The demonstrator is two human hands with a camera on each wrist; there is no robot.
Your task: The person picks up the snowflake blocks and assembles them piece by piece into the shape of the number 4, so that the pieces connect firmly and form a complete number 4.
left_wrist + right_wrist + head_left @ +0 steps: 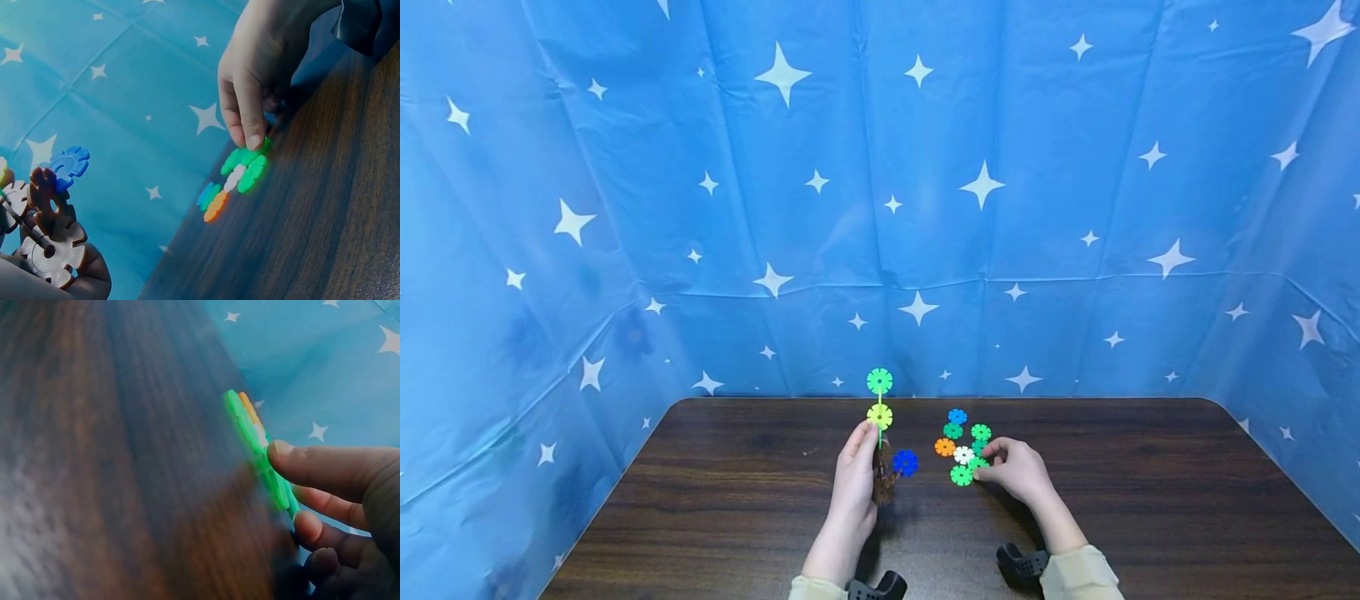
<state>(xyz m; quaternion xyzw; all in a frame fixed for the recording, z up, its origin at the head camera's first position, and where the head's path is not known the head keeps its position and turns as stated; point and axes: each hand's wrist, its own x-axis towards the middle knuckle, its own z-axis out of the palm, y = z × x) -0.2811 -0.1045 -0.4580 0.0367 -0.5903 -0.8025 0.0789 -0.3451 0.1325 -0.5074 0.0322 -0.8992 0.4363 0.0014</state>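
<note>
My left hand (pixel 852 475) grips an assembly of interlocking plastic snowflake discs. Its upright column has a green disc (pixel 879 381) on top and a yellow disc (pixel 879 417) below. Brown discs (pixel 45 194) form the lower part, with a blue disc (pixel 906 463) sticking out to the right. My right hand (pixel 1018 471) reaches down to a group of loose discs on the table. Its thumb and fingertips pinch at the edge of a green disc (pixel 275 484), partly covered by the fingers. A white disc (pixel 963 455) and another green disc (pixel 961 476) lie right beside the fingertips.
An orange disc (pixel 944 447) and a smaller blue disc (pixel 957 416) lie at the group's left and far side. The dark wooden table (pixel 715 500) ends at a blue star-patterned curtain (pixel 850 233). Black straps (pixel 1022 562) sit around both wrists.
</note>
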